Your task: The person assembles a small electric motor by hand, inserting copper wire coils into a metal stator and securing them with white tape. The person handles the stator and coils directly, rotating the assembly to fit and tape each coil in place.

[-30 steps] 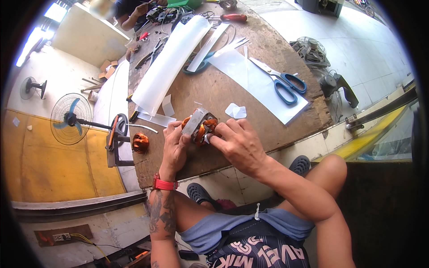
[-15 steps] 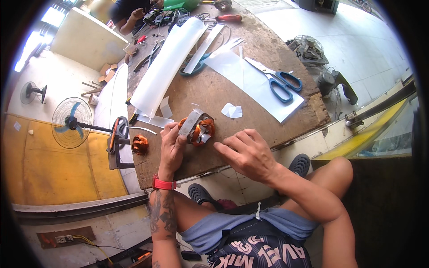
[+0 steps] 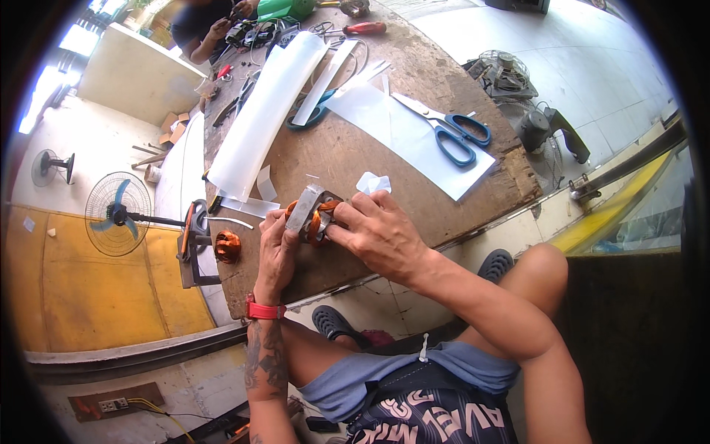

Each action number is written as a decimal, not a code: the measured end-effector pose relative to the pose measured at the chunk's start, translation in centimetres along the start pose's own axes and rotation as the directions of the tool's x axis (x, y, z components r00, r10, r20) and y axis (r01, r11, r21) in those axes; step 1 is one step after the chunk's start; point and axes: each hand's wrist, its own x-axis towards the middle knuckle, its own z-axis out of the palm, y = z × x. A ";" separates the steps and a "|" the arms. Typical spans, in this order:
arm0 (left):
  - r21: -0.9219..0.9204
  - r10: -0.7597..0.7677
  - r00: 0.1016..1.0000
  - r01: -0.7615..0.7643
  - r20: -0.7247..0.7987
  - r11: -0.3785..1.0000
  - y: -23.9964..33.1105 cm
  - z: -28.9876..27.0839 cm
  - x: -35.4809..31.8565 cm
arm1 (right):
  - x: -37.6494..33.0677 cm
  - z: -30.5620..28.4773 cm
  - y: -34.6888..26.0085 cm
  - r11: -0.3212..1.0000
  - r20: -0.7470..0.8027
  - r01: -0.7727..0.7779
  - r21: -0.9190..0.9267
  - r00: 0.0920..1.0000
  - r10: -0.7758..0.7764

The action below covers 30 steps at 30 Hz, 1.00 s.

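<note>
Above the table's near edge, a motor stator (image 3: 303, 213) with a grey steel core and orange copper windings is gripped by my left hand (image 3: 274, 250), its fingers and thumb closed on the near left side. My right hand (image 3: 384, 235) pinches at the windings on the stator's right side; its fingertips are partly hidden behind the coil. Left of my left hand lies a loose bundle of copper wire coils (image 3: 228, 246). Small cut pieces of white film (image 3: 374, 183) lie just beyond my right hand.
A roll of translucent film (image 3: 265, 122) stretches across the wooden table (image 3: 336, 159). Blue-handled scissors (image 3: 460, 139) rest on a white sheet (image 3: 414, 152); another blue-handled pair (image 3: 316, 117) lies under a strip. A standing fan (image 3: 120, 213) is at left. Another person (image 3: 198, 31) works at the far end.
My right hand has moved left from beside the stator and now has its fingers on the windings. My left hand still holds the stator. The whole view has shifted slightly.
</note>
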 end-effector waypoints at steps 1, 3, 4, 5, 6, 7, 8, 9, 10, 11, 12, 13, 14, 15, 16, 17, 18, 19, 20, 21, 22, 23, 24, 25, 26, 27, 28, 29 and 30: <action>-0.002 0.006 1.000 -0.006 -0.002 1.000 0.1 -0.1 0.0 | 0.0 0.1 0.0 1.000 -0.010 0.002 0.003 1.000 -0.002; -0.015 -0.006 1.000 0.006 0.014 1.000 0.2 -0.2 0.0 | 0.0 0.2 0.1 1.000 -0.007 0.010 -0.009 1.000 -0.010; -0.014 0.001 1.000 -0.001 0.011 1.000 0.3 -0.2 0.1 | 0.0 0.2 0.1 1.000 -0.007 0.013 -0.014 1.000 -0.013; -0.022 -0.019 1.000 0.020 0.025 1.000 0.4 -0.3 0.1 | 0.0 0.2 0.1 0.999 -0.002 0.026 -0.026 1.000 -0.026; -0.023 -0.026 0.999 0.027 0.031 0.999 0.5 -0.3 0.1 | 0.0 0.2 0.2 0.998 0.002 0.040 -0.039 0.999 -0.040; -0.022 -0.021 0.999 0.022 0.026 1.000 0.5 -0.4 0.1 | 0.0 0.2 0.2 0.997 0.007 0.053 -0.053 0.999 -0.052; -0.018 -0.026 0.999 0.026 0.036 0.999 0.6 -0.4 0.2 | 0.0 0.2 0.2 0.997 0.008 0.052 -0.056 0.999 -0.052; -0.010 -0.017 0.999 0.017 0.034 1.000 0.6 -0.4 0.2 | 0.0 0.1 0.2 0.997 0.008 0.052 -0.059 0.999 -0.052; -0.005 -0.010 1.000 0.010 0.026 1.000 0.7 -0.4 0.2 | 0.0 0.1 0.2 0.997 0.009 0.051 -0.060 0.999 -0.051; -0.008 -0.003 0.999 0.003 0.032 1.000 0.7 -0.4 0.2 | 0.0 0.1 0.2 0.998 0.015 0.046 -0.052 0.999 -0.045; -0.013 0.003 1.000 -0.002 0.029 1.000 0.7 -0.4 0.2 | 0.0 0.1 0.2 0.998 0.021 0.042 -0.043 0.999 -0.042; -0.016 0.009 1.000 -0.009 0.018 1.000 0.7 -0.4 0.2 | 0.0 0.1 0.2 0.999 0.027 0.039 -0.033 0.999 -0.039; -0.021 0.005 1.000 -0.005 0.028 1.000 0.6 -0.4 0.1 | 0.0 0.2 0.2 0.999 0.031 0.038 -0.016 0.999 -0.037; -0.023 0.003 1.000 -0.002 0.031 1.000 0.6 -0.4 0.1 | 0.1 0.2 0.2 0.999 0.034 0.036 0.001 0.999 -0.036; -0.023 0.003 1.000 -0.002 0.022 1.000 0.5 -0.4 0.0 | 0.1 0.3 0.2 0.999 0.036 0.033 0.018 0.999 -0.034; -0.025 -0.007 0.999 0.007 0.033 1.000 0.4 -0.4 0.0 | 0.1 0.5 0.3 0.999 0.017 0.041 0.015 0.999 -0.041; -0.028 -0.014 0.999 0.015 0.034 1.000 0.2 -0.4 0.0 | 0.2 0.6 0.3 0.999 0.000 0.048 0.012 0.999 -0.048; -0.035 -0.018 0.999 0.019 0.030 0.999 0.1 -0.4 0.0 | 0.3 0.8 0.4 0.999 -0.018 0.054 0.009 0.998 -0.054; -0.013 -0.009 0.999 0.010 0.041 1.000 -0.2 -0.5 0.1 | 0.4 1.0 0.4 0.998 -0.020 0.056 0.007 0.998 -0.056; 0.005 0.001 0.999 -0.001 0.047 1.000 -0.4 -0.5 0.2 | 0.6 1.1 0.5 0.998 -0.022 0.057 0.007 0.998 -0.057; 0.021 0.009 0.998 -0.010 0.055 1.000 -0.6 -0.4 0.2 | 0.7 1.2 0.4 0.998 -0.005 0.058 0.007 0.998 -0.058; 0.035 0.016 0.999 -0.018 0.045 0.999 -0.8 -0.3 0.2 | 0.6 1.1 0.4 0.999 -0.028 0.035 0.026 0.999 -0.034; 0.050 0.023 0.999 -0.024 0.031 0.998 -1.0 -0.2 0.1 | 0.6 1.1 0.4 0.999 -0.033 0.016 0.046 0.999 -0.014; 0.065 0.029 0.999 -0.030 0.015 0.997 -1.2 -0.2 0.1 | 0.6 1.0 0.3 0.998 -0.013 -0.006 0.061 1.000 0.007; 0.048 0.032 0.999 -0.032 -0.009 0.998 -1.4 -0.1 0.0 | 0.1 0.7 0.1 0.999 0.010 0.007 0.049 1.000 -0.007; 0.027 0.036 0.999 -0.035 -0.032 0.999 -1.5 0.1 -0.1 | -0.5 0.3 0.0 0.999 0.060 0.016 0.028 0.998 -0.017; 0.002 0.036 0.998 -0.036 -0.058 0.999 -1.6 0.2 -0.2 | -1.1 -0.1 -0.2 1.000 0.115 0.027 0.008 0.993 -0.028; -0.004 0.037 0.998 -0.037 -0.052 0.999 -1.7 0.3 -0.3 | -1.8 -0.4 -0.5 1.000 0.137 0.013 -0.008 0.991 -0.012; -0.011 0.042 0.998 -0.042 -0.049 0.999 -1.7 0.3 -0.3 | -2.2 -0.6 -0.7 1.000 0.156 0.001 -0.027 0.988 0.003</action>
